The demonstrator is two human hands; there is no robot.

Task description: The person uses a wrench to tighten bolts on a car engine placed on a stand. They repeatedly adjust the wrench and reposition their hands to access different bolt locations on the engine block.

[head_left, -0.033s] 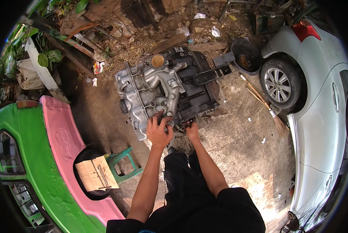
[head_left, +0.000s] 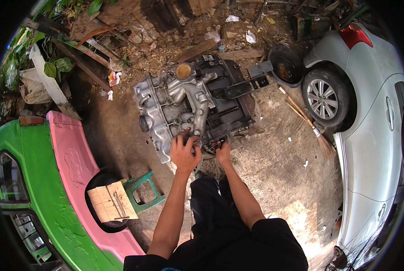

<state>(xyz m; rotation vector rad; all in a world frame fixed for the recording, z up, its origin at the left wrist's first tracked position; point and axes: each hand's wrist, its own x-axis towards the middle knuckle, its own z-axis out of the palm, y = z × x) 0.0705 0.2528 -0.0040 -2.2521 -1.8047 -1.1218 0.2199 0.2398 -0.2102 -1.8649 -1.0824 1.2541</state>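
Two bare hands are at work on the near edge of the metal engine (head_left: 170,113), and it sits right beneath and beyond your fingers. Your left hand (head_left: 185,152) is arched with its fingers spread, fingertips down on the silver branching pipe (head_left: 193,101); whether they pinch anything, I can't tell. Close by on its right, your right hand (head_left: 223,154) curls in at the engine's lower edge, fingertips lost among dark parts, so its grip can't be read either. Left of your hands and nearer your body, a green stool (head_left: 143,207) meets cardboard (head_left: 99,201) with slim metal tools (head_left: 119,204) lying across it. Ahead and right of your grip, a black bracket (head_left: 238,90) juts across the engine; farther right lies a broom (head_left: 317,131), and past the bracket's end, a black basin (head_left: 281,52). Well out left, a green-and-pink vehicle (head_left: 37,176); well out right, a silver car (head_left: 364,153). Beyond the engine, straight ahead, a wooden plank (head_left: 195,50).
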